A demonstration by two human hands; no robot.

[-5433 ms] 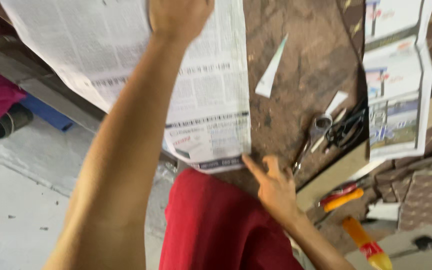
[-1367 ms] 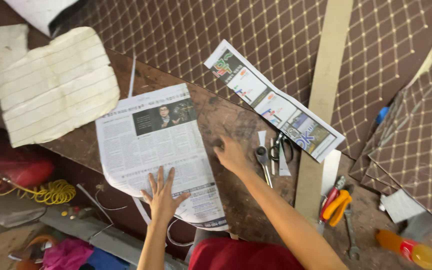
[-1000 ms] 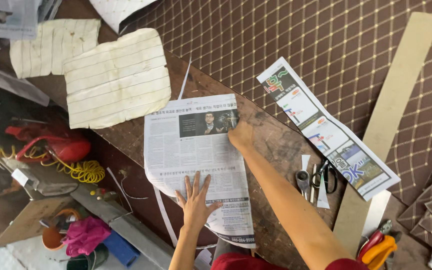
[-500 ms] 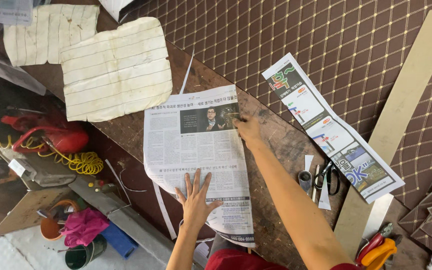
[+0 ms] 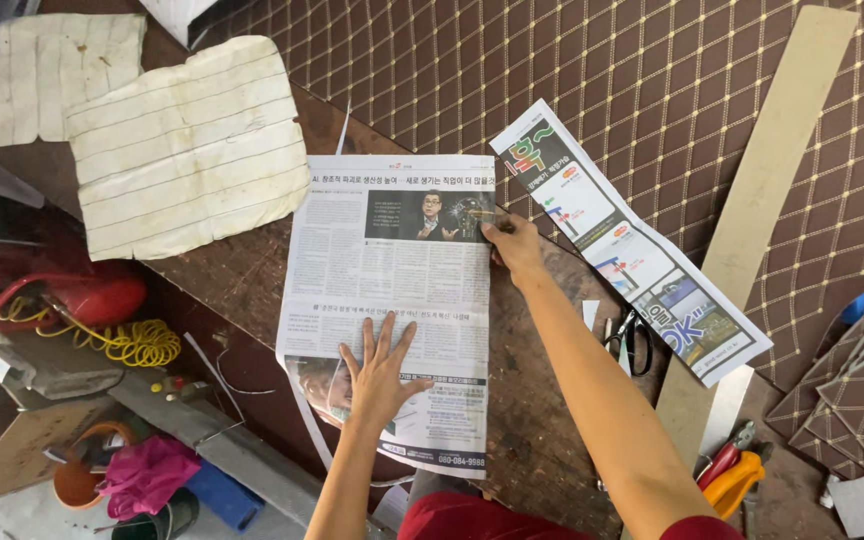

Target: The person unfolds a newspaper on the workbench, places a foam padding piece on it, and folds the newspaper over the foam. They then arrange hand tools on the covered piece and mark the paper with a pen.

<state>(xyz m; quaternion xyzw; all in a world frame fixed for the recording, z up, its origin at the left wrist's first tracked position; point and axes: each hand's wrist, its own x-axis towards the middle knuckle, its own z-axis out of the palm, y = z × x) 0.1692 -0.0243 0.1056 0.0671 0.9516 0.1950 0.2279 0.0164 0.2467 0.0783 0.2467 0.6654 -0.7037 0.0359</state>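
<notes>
Newspaper sheet (image 5: 392,300) under flat open left hand (image 5: 377,375), right hand (image 5: 514,243) pinching its edge, scissors (image 5: 632,340) and colour strip (image 5: 632,250) beside

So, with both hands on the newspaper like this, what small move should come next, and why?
Probably slide the right hand down along the right edge of the newspaper to press it flat. The left hand lies spread on the lower part and holds the sheet, while the right fingers only touch the upper right edge. The bottom of the sheet hangs over the table edge, so it may lift.
</notes>
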